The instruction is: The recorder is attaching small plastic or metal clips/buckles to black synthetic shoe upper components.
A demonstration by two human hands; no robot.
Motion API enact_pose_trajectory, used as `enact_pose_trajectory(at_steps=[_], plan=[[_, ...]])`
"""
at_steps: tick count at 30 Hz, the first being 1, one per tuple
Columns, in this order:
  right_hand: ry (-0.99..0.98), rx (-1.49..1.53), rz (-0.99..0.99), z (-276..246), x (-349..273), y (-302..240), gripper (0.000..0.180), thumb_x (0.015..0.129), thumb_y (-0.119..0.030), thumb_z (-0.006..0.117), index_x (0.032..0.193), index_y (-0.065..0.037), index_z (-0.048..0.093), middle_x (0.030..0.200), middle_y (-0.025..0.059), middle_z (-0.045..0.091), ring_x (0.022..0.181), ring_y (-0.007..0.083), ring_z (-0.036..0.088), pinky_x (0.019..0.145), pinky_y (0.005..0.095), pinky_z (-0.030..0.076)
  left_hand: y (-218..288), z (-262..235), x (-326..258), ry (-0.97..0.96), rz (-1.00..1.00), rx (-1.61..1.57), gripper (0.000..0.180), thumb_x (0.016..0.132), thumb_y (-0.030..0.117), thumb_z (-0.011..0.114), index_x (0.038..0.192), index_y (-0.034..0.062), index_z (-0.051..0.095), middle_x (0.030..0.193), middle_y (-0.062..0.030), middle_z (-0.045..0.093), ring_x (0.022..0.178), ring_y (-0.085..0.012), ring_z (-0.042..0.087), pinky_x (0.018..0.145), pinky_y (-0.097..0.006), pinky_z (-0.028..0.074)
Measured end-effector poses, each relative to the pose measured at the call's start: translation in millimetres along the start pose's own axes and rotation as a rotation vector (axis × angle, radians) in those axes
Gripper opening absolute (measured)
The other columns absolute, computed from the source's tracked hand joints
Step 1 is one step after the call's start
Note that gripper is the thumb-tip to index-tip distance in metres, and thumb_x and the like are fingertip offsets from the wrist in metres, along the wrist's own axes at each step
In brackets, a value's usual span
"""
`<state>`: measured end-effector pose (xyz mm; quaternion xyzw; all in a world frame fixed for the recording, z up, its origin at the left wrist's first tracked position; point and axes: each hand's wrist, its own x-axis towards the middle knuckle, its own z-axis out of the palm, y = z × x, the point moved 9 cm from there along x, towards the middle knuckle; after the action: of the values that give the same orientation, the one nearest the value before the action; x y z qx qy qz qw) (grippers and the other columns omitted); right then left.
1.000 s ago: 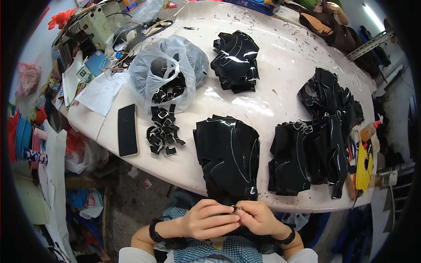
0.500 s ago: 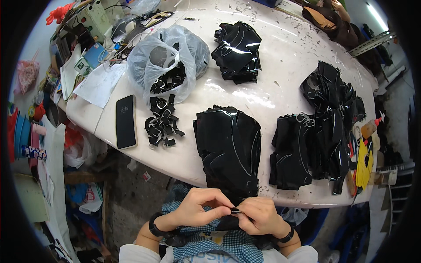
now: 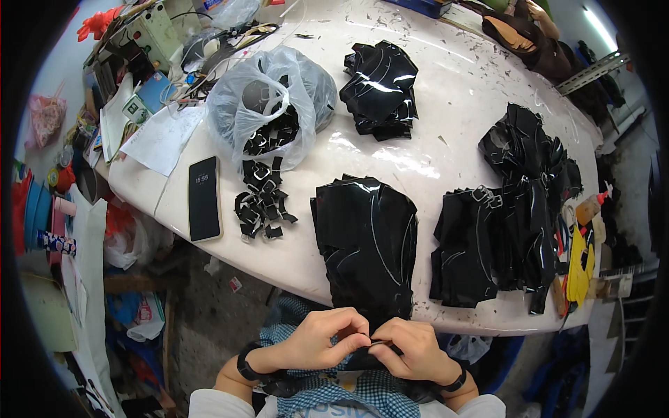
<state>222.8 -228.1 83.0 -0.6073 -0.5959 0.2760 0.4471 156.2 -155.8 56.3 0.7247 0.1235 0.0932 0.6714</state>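
Observation:
My left hand (image 3: 322, 339) and my right hand (image 3: 412, 350) meet at the table's near edge, fingertips pinched together. Between them is a small dark strip (image 3: 377, 342) with a pale edge, mostly covered by the fingers. Just beyond lies a stack of glossy black cut pieces (image 3: 366, 244) with pale curved lines, reaching over the edge. Left of it sits a small pile of black straps with metal buckles (image 3: 263, 209). Behind that pile, a translucent plastic bag (image 3: 319, 87) holds more such straps. To the right are more glossy black pieces (image 3: 463, 251), with silver buckles on top.
A phone (image 3: 204, 198) lies at the table's left side near a white paper sheet (image 3: 164, 139). Another black stack (image 3: 380, 87) is farther back. Yellow-handled tools (image 3: 580, 268) and a bottle (image 3: 589, 209) are at the right edge. Part of another person (image 3: 540, 17) shows at the far right.
The view has shifted slightly, so the table and its contents appear a little lower. My hands stay together at the strip, with small finger movements.

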Motion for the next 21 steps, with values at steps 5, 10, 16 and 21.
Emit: enact_pose_trajectory(at_steps=[5,10,16,21], plan=[[0.123,0.095,-0.014,-10.3,-0.3,1.7,0.009,0.071,-0.005,0.065,0.075,-0.001,0.058,0.068,0.0072,0.058,0.054,0.0192,0.057,0.048,0.0268,0.044,11.5,-4.2,10.9,-0.065,0.043,-0.022,0.010,0.081,0.011,0.062,0.083,0.0015,0.058,0.071,-0.0050,0.058,0.058,-0.0113,0.054,0.052,-0.023,0.043],[0.188,0.127,0.046,-22.2,-7.9,10.7,0.006,0.071,-0.002,0.063,0.072,-0.001,0.058,0.064,0.0064,0.057,0.051,0.0171,0.054,0.046,0.0251,0.042,47.1,-65.0,52.5,0.367,0.314,0.555,0.020,0.074,0.010,0.065,0.091,0.0000,0.059,0.086,-0.0118,0.059,0.079,-0.0269,0.057,0.068,-0.033,0.046],[0.206,0.146,0.046,-25.1,-9.0,13.8,0.006,0.071,-0.001,0.063,0.071,-0.001,0.057,0.063,0.0067,0.056,0.051,0.0151,0.053,0.045,0.0236,0.041,12.4,-95.5,90.5,0.574,0.321,0.915,0.031,0.071,0.016,0.068,0.096,0.0007,0.059,0.090,-0.0097,0.055,0.084,-0.0281,0.049,0.077,-0.036,0.039],[0.259,0.134,0.077,-36.0,-13.5,20.9,0.006,0.070,-0.001,0.063,0.071,-0.001,0.057,0.063,0.0068,0.056,0.050,0.0145,0.052,0.045,0.0233,0.040,25.1,-93.8,86.7,0.594,0.472,0.856,0.026,0.065,0.002,0.070,0.081,0.0024,0.049,0.080,-0.0065,0.057,0.078,-0.0238,0.053,0.069,-0.033,0.042]])
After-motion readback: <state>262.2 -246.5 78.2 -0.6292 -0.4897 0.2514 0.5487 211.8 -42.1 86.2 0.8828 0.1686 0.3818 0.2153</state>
